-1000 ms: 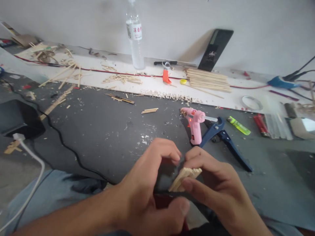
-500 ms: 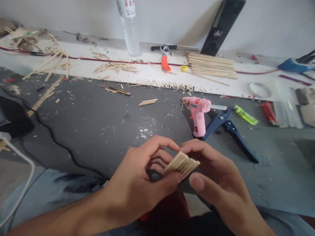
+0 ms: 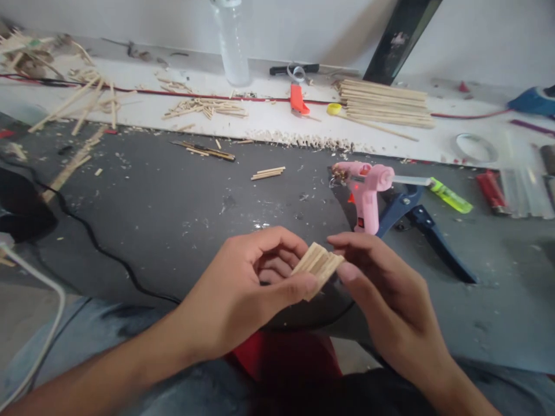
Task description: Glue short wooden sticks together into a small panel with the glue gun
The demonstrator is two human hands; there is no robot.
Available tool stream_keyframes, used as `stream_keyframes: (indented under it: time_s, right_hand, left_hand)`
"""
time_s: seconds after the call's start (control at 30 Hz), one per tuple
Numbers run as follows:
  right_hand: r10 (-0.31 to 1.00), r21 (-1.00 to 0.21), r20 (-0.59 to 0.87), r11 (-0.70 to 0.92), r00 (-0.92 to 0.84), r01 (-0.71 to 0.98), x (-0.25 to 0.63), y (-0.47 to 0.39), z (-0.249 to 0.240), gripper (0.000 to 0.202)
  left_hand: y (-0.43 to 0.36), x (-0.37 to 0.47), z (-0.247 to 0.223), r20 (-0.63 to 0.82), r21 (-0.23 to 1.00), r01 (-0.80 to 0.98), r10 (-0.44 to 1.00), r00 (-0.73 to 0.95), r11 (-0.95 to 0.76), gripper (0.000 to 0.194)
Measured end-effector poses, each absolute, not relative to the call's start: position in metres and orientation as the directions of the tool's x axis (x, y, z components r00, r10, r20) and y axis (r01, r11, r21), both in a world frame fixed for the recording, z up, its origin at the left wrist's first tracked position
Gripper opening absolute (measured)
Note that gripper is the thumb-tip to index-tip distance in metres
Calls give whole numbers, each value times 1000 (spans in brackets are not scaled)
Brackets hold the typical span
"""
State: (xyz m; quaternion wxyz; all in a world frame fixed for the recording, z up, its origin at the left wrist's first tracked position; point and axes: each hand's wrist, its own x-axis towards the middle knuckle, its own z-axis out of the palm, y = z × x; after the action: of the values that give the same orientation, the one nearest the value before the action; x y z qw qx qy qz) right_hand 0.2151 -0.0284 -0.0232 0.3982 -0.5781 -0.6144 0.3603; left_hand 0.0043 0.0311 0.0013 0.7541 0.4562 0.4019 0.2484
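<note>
Left, near: a black box (image 3: 23, 205) is seen at the table's edge, with a black cord (image 3: 93, 240) trailed rightward. Left, far: loose sticks (image 3: 93, 104) are strewn in a tangle. A knife (image 3: 203, 151) is laid flat on the grey table (image 3: 182, 202); beyond it, short sticks (image 3: 206, 108) are heaped on the white board (image 3: 147, 112). A bottle (image 3: 234, 49) is stood upright behind them.

Centre, near: a small stick block (image 3: 318, 267), tilted, is pinched between thumb and fingers of the left hand (image 3: 310, 268). Its right end is met or nearly met by the right hand (image 3: 340, 254), thumb and forefinger held narrowly apart; whether it is gripped there cannot be told. Three or so cut sticks (image 3: 267, 173) are placed beyond.

Right: a pink glue gun (image 3: 366, 188) is rested by a blue cutter (image 3: 403, 202). Long sticks (image 3: 385, 104) are bundled farther off. A green lighter (image 3: 451, 195), a red lighter (image 3: 492, 190) and clear glue sticks (image 3: 526, 179) are set rightmost.
</note>
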Motion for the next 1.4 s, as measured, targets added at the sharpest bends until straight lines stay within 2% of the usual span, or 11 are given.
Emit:
stream_keyframes:
  time_s: [0.17, 0.33, 0.6, 0.67, 0.77, 0.83, 0.87, 0.93, 1.13, 1.27, 1.4]
  right_hand:
    - [995, -930, 90, 102, -50, 353, 212, -26, -23, 24]
    - [977, -862, 188, 214, -102, 459, 207, -20, -22, 25]
    - [934, -684, 333, 332, -126, 650, 219, -22, -7, 11]
    - [919, -590, 391, 286, -43, 755, 236, -20, 0, 18]
    - [843, -472, 488, 38, 226, 881, 285, 0, 7, 27]
    - [783, -518, 417, -212, 461, 829, 327, 25, 7, 20]
    - [783, -524, 298, -344, 546, 779, 348, 39, 6, 26]
    - [761, -459, 244, -456, 601, 763, 381, 63, 2, 35]
    - [925, -334, -28, -366, 379, 869, 405, 77, -7, 35]
    - [936, -300, -26, -342, 351, 890, 410, 73, -13, 28]
    - [909, -322, -12, -398, 417, 859, 421, 71, -17, 25]
  left_hand:
    - [41, 0, 10, -322, 658, -355, 674, 665, 665, 8]
    - [49, 0, 13, -402, 405, -470, 615, 678, 784, 15]
    - [45, -2, 10, -348, 364, -487, 601, 719, 794, 14]
    - [44, -4, 9, -310, 369, -468, 581, 752, 803, 17]
    - [42, -5, 7, -262, 421, -443, 574, 776, 791, 17]
    - [41, -4, 5, -233, 488, -441, 599, 766, 753, 12]
    - [41, -4, 5, -218, 527, -442, 618, 755, 726, 11]
    - [41, -4, 5, -183, 600, -441, 651, 737, 668, 12]
    - [43, -8, 10, -28, 830, -392, 732, 681, 396, 14]
    - [44, -11, 13, 0, 879, -372, 779, 627, 299, 7]
    - [45, -8, 17, -2, 849, -421, 800, 600, 318, 7]
